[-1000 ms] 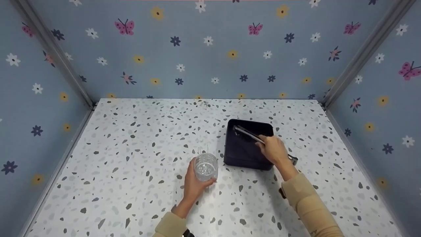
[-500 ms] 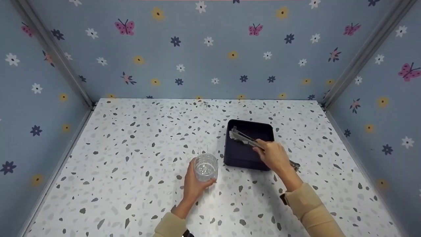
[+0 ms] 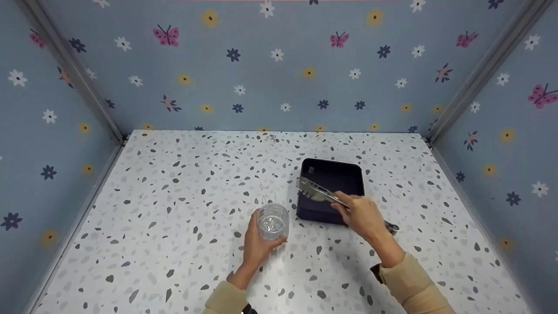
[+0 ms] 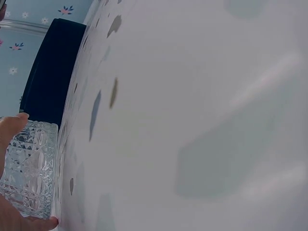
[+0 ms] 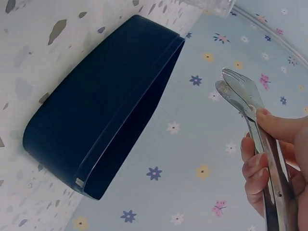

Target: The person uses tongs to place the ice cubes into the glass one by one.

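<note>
My left hand (image 3: 257,246) grips a clear, patterned drinking glass (image 3: 273,222) standing upright on the table; thumb and fingers curve round its sides. In the left wrist view the glass (image 4: 29,168) shows a cut pattern. My right hand (image 3: 362,216) holds metal serving tongs (image 3: 327,193) above a dark navy box (image 3: 322,216). The tongs (image 5: 269,168) have a forked tip and a spoon-like tip close together in the right wrist view. Whether they pinch something clear is hard to tell. A small clear cube (image 3: 311,170) lies in the box's far left corner.
The speckled white table (image 3: 174,226) runs back to a blue flowered wall (image 3: 279,87). Similar side walls with grey corner posts stand left and right. The box is just right of the glass, behind it.
My right hand has drawn the tongs back and up out of the box, with their tips now near its left rim. My left hand and the glass have stayed in place.
</note>
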Demonstrator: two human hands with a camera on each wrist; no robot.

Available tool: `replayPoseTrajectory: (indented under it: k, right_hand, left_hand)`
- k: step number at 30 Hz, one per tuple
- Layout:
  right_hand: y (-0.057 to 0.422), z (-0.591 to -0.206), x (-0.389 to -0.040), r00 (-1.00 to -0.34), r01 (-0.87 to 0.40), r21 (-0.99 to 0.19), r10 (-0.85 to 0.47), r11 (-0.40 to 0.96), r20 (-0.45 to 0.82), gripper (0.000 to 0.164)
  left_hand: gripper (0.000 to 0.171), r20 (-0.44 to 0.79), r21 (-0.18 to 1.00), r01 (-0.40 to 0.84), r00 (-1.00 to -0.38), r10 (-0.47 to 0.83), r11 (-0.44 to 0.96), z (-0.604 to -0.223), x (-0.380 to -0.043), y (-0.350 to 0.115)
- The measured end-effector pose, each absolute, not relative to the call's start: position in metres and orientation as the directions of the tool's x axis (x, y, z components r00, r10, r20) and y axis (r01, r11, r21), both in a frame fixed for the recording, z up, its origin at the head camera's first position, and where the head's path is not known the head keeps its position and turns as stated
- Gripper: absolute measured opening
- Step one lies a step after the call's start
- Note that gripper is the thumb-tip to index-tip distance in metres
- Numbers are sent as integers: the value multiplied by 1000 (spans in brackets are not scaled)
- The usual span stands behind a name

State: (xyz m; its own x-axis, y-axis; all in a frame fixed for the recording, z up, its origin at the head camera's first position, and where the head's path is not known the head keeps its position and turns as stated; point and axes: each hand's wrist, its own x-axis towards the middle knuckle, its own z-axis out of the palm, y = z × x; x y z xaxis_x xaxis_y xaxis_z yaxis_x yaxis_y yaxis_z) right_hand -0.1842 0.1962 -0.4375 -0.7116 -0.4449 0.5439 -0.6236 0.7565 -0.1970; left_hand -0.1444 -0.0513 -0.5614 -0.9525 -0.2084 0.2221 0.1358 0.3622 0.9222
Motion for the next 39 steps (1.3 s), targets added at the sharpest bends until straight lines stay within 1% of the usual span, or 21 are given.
replayPoseTrajectory:
  k: [11, 17, 24, 32, 39]
  right_hand:
    - [185, -433, -166, -643, -690, -175, -484, 703, 593, 21]
    - [177, -433, -158, -604, -724, -143, -521, 674, 603, 22]
    - [170, -436, -152, -590, -741, -130, -547, 659, 594, 24]
    - [164, -439, -148, -554, -765, -105, -567, 635, 609, 26]
    - [162, -441, -145, -571, -759, -107, -578, 642, 583, 32]
  left_hand:
    - [100, 250, 927, 177, -949, -194, 330, -562, -144, -52]
    - [102, 228, 924, 144, -951, -209, 353, -560, -144, -51]
    - [102, 217, 931, 137, -954, -209, 339, -560, -143, -51]
    - [102, 210, 929, 130, -956, -205, 347, -561, -142, -52]
    - [100, 238, 929, 167, -953, -190, 329, -562, -143, -53]
